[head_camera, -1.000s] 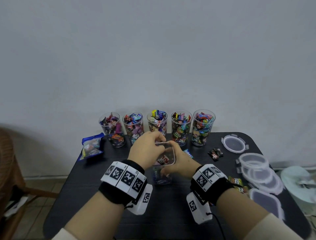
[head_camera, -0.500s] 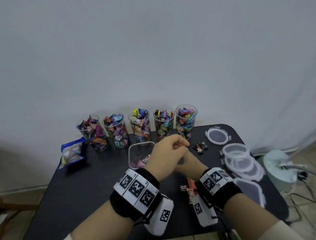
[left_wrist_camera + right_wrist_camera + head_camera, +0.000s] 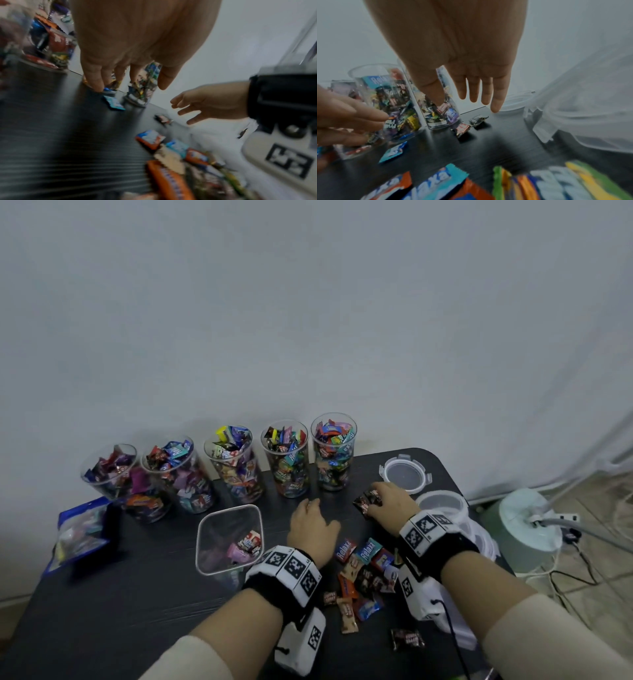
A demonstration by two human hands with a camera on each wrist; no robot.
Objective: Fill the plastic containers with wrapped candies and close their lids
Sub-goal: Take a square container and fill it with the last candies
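Observation:
A clear square container [image 3: 229,539] stands open on the black table [image 3: 144,611] with a few wrapped candies at its bottom. Right of it my left hand [image 3: 310,508] is held open and low over the table, fingers straight [image 3: 96,81], holding nothing; a blue candy [image 3: 114,103] lies just beyond them. My right hand [image 3: 380,496] reaches open over two dark wrapped candies [image 3: 368,501], with its fingers [image 3: 477,92] straight and just above them [image 3: 471,124]. A pile of loose candies [image 3: 363,573] lies between my wrists.
Several tall clear cups [image 3: 334,450] full of candies line the table's back edge. A round lid [image 3: 406,474] and stacked round containers [image 3: 442,505] sit at the right edge. A blue bag [image 3: 80,529] lies at the left. A pale fan base [image 3: 527,522] stands on the floor to the right.
Both hands let go of the square container, which now stands to the left. The hands moved right and apart, the right one out over the dark candies.

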